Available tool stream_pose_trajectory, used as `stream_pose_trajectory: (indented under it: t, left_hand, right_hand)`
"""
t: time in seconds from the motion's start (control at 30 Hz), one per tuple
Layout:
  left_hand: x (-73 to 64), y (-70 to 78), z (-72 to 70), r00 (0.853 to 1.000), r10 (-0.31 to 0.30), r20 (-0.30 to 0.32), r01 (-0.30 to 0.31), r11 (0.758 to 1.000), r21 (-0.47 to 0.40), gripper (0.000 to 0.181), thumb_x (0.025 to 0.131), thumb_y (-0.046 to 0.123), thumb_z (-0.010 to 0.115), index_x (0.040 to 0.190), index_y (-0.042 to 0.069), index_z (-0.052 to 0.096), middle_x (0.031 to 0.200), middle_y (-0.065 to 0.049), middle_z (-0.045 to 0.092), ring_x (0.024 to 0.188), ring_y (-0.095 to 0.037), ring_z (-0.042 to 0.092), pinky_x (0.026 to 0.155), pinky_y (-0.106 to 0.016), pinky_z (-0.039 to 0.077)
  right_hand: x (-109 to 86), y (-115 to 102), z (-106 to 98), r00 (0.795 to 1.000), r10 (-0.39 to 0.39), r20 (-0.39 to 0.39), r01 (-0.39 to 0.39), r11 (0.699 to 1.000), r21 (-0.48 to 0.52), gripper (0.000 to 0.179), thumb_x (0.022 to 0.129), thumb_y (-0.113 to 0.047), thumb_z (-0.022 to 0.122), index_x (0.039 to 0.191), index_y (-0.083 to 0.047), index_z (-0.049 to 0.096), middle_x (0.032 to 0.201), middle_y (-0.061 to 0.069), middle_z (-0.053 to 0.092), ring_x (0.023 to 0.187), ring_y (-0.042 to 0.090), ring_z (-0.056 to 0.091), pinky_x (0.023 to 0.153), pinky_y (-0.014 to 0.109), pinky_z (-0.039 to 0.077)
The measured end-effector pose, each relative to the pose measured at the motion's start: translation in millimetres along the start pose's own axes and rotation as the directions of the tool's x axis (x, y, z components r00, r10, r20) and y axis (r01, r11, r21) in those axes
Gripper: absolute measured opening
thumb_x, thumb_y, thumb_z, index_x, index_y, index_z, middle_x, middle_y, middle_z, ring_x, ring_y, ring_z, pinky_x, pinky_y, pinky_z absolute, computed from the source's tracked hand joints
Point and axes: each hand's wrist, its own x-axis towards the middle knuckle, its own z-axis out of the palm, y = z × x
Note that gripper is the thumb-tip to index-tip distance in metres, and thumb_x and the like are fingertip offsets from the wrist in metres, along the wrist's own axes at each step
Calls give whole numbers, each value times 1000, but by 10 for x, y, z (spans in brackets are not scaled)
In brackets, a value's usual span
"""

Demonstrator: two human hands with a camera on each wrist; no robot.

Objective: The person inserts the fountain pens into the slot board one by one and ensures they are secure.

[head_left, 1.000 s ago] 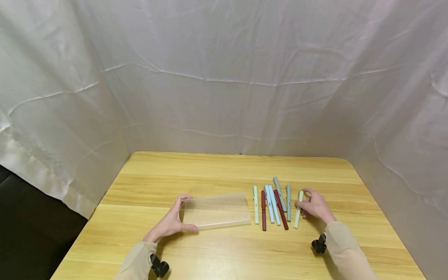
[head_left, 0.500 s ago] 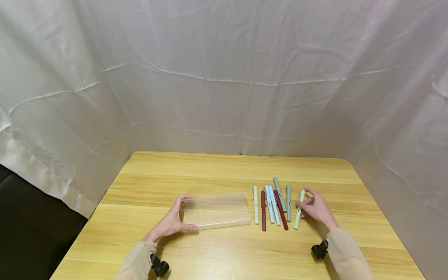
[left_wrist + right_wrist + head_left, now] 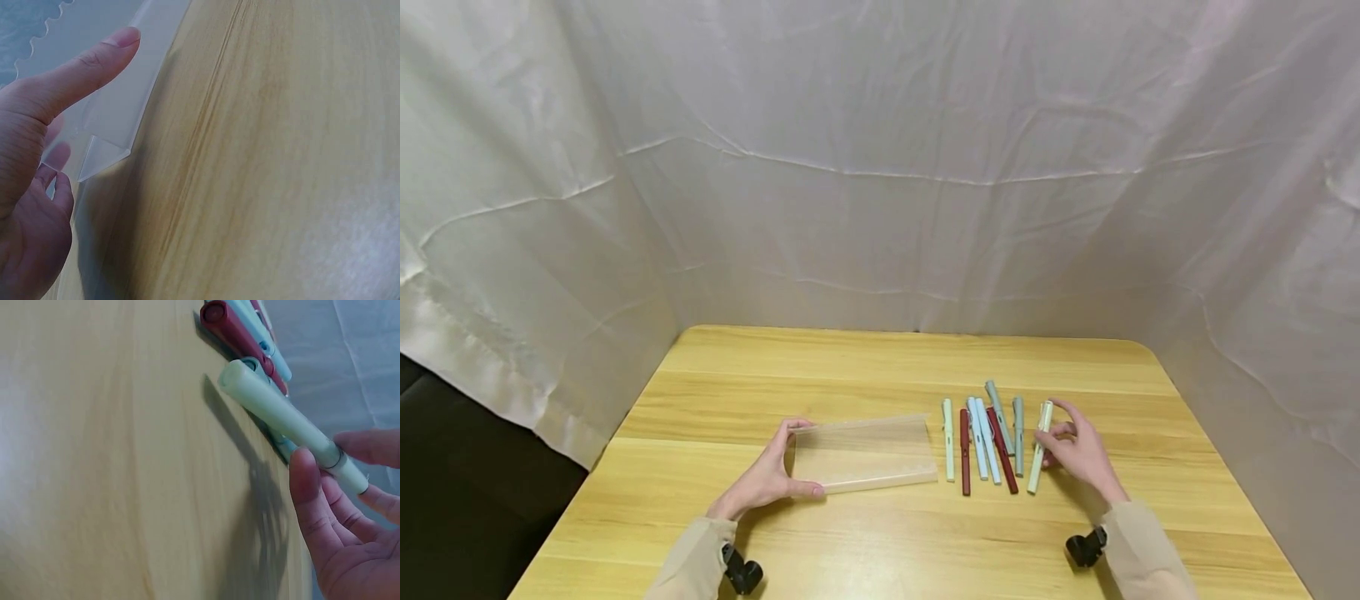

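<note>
My left hand (image 3: 769, 475) grips the left end of a clear plastic pen rack (image 3: 865, 454), thumb along its near edge and fingers at the far side. In the left wrist view, the rack's scalloped edge (image 3: 39, 42) shows beyond the thumb. On the right, my right hand (image 3: 1078, 450) pinches a pale green pen (image 3: 1040, 450) between thumb and fingers. The right wrist view shows that pen (image 3: 275, 412) raised off the table, its shadow below. Left of it lie a grey-green pen (image 3: 1018, 437), dark red pens (image 3: 965, 454), light blue pens (image 3: 977, 437) and another pale green pen (image 3: 948, 442).
The wooden table (image 3: 865, 550) has rounded far corners. Pale curtains (image 3: 880, 233) hang behind it and at both sides. A black surface (image 3: 467, 492) shows at the far left. Some pens in the middle of the row lie close together or overlap.
The pale green pen has shifted slightly and turned in my right fingers, its clip now showing; the right wrist has moved a little toward me. My left hand and the rack stay put.
</note>
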Motion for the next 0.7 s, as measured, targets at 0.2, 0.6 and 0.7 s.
stream_pose_trajectory:
  t: [0.2,0.6,0.7]
  left_hand:
    - [0,13,4,1000,-10,10,10,1000,-7,101,63,25,95,142,10,34,149,-19,42,143,-44,37,124,-68,17]
    - [-7,21,-5,1000,-24,12,24,1000,2,102,63,23,95,143,7,33,151,-20,40,145,-46,33,124,-68,16]
    - [-7,23,-8,1000,-26,9,26,1000,2,101,64,22,95,143,7,33,151,-20,40,145,-46,33,124,-68,16]
  right_hand:
    - [-50,-26,38,999,-46,9,45,997,67,73,96,-6,65,156,-2,23,97,25,66,61,20,69,61,34,64]
    - [-109,-180,150,986,-167,24,160,972,170,71,97,-8,64,156,-4,24,100,23,62,68,16,70,67,38,65]
    - [-96,-219,183,981,-192,36,183,965,186,71,98,-8,64,156,-5,24,101,24,62,72,15,70,69,38,65]
